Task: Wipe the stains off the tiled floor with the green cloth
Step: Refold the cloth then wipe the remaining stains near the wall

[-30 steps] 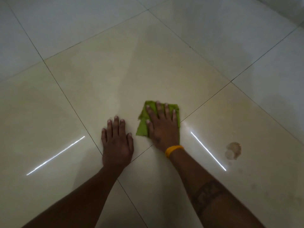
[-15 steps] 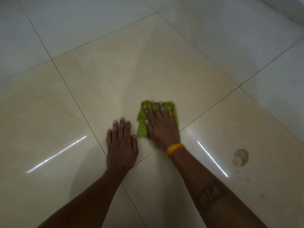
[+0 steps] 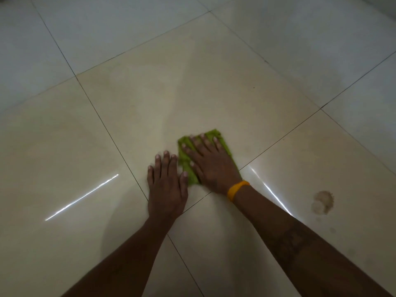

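Floor: I see glossy cream tiles (image 3: pixel 225 82), large squares split by thin dark grout lines, with two bright light streaks.
Cloth: the green cloth (image 3: pixel 186 161), soft and folded, lies flat just past centre.
Right hand: my right hand (image 3: pixel 211 161) presses it, fingers straight and spread; a yellow band (image 3: pixel 236 189) rings the wrist.
Left hand: my left hand (image 3: pixel 167 185) rests flat on bare tile at the cloth's 8 o'clock, fingers straight, its thumb touching the cloth.
Stain: a brown, roundish blotch (image 3: pixel 323 203) sits at 4 o'clock, well apart.
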